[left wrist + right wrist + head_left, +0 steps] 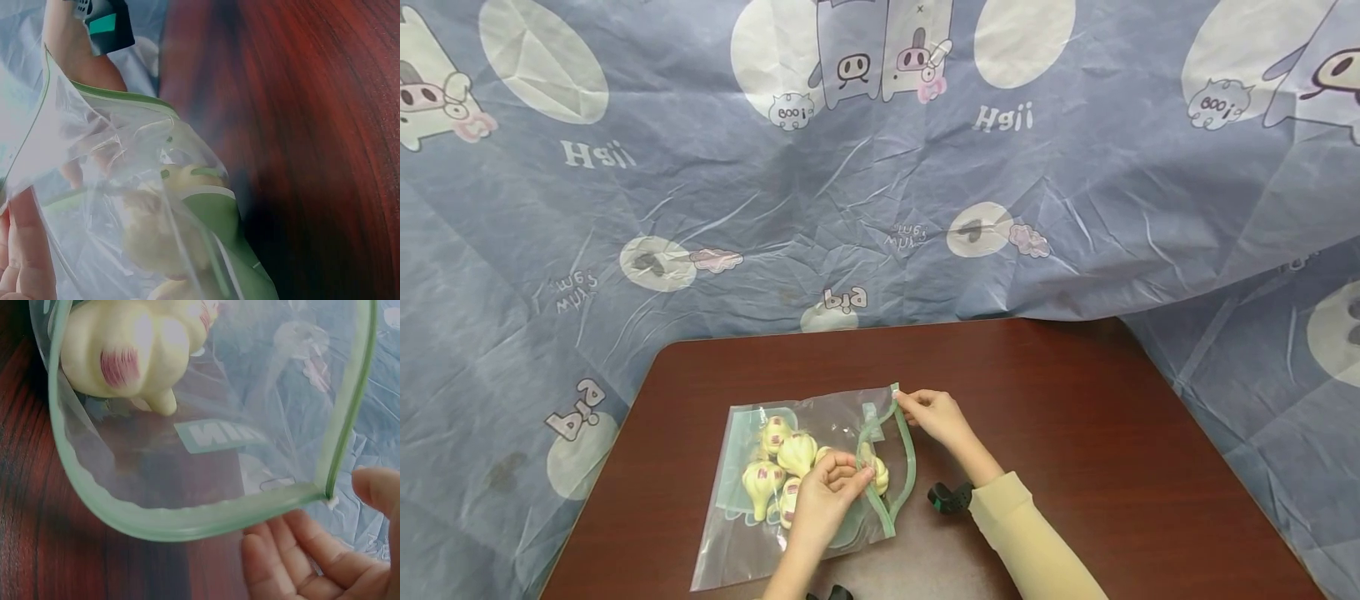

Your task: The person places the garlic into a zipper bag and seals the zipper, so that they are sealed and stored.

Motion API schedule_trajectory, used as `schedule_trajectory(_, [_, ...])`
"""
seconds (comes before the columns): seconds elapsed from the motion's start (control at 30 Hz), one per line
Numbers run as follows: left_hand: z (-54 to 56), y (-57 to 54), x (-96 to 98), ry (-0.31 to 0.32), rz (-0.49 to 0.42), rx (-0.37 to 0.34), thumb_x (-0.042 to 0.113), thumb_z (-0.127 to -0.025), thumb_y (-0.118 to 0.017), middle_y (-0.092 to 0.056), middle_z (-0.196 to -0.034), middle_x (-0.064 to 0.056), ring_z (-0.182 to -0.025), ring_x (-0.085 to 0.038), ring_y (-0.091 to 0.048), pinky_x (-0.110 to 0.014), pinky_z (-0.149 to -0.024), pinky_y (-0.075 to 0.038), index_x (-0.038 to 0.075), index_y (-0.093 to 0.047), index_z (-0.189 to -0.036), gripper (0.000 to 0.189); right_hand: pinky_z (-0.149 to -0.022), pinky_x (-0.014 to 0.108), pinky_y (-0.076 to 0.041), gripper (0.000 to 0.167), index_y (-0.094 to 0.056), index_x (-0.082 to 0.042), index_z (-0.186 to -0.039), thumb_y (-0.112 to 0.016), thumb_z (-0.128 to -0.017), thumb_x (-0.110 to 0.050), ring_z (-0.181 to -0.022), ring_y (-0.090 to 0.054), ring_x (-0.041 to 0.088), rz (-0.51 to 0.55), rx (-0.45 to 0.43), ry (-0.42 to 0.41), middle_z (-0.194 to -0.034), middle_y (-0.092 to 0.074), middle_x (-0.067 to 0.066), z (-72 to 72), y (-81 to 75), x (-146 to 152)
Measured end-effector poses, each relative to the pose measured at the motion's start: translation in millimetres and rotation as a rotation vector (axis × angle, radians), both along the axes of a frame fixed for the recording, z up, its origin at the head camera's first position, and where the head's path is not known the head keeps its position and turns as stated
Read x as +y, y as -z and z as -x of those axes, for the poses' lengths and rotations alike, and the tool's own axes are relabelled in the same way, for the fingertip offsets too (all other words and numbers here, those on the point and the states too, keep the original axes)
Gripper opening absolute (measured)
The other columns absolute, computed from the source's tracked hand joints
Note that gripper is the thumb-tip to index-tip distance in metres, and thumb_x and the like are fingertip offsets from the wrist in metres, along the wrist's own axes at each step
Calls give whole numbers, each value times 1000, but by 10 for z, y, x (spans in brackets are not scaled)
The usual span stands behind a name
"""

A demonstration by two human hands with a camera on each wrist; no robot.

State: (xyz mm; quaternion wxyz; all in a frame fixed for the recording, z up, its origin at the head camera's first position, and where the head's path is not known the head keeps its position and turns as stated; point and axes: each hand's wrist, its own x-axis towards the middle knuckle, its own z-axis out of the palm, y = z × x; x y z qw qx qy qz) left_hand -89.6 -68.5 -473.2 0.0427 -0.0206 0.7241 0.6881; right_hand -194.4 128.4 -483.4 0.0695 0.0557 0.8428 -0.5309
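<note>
A clear zip bag (820, 408) with a green-edged mouth lies on the table, its mouth spread toward the right. Inside are several cream garlic bulbs (797, 454) with purple-red marks; one bulb (128, 353) shows near the mouth in the right wrist view. My left hand (829, 492) reaches over the bag and pinches the near lip; its fingers (28, 250) show at the left wrist view's edge. At the mouth's far corner is my right hand (938, 415). Its thumb (378, 487) and fingers stand apart around that corner, fingertips close to the green edge.
The brown wooden table (1037, 400) extends right of the bag. Behind it hangs a blue printed cloth (865, 183), which also hangs at both sides. A black wrist device (950, 497) sits by the right sleeve (1030, 533).
</note>
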Motion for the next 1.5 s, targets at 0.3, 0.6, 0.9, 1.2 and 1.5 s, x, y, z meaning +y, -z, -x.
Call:
schedule_trajectory(0.3, [-29,50,48,49,83,44,11,-81,-80,-70,-95,-14,-80,-7,-66,-18,-72,-55,-5,-61,-106,36,-78,39,-57,41,-76,-8,-92,-65,-92,-48,-74,-65,15,-45,-64,-22,-89,-73,7,-1,10,-96])
schedule_trajectory(0.6, [-142,104,129,116,189,98,10,-76,-84,-68,-92,-8,-81,-3,-63,-19,-72,-56,2,-62,-106,38,-69,32,-58,30,-75,-3,-88,-67,-93,-32,-68,-65,13,-7,-57,28,-79,-68,6,8,29,-106])
schedule_trajectory(0.9, [-243,145,163,184,322,181,10,-76,-83,-68,-100,-3,-83,-6,-63,-20,-74,-56,6,-66,-110,38,-68,31,-60,26,-76,0,-93,-67,-94,-25,-69,-70,10,118,-68,49,-84,-76,11,39,65,-80])
schedule_trajectory(1.2, [-343,177,205,243,497,304,3,-74,-82,-64,-107,-2,-87,-9,-63,-17,-72,-55,8,-67,-119,47,-66,30,-60,25,-73,6,-95,-65,-96,-18,-70,-72,13,244,-110,57,-82,-75,14,50,66,-53])
schedule_trajectory(1.5, [-377,218,219,255,500,324,1,-76,-80,-64,-106,-4,-83,-3,-60,-15,-67,-54,6,-69,-114,40,-68,29,-60,25,-69,9,-102,-64,-96,-15,-72,-73,14,332,-160,67,-82,-75,13,64,103,-30])
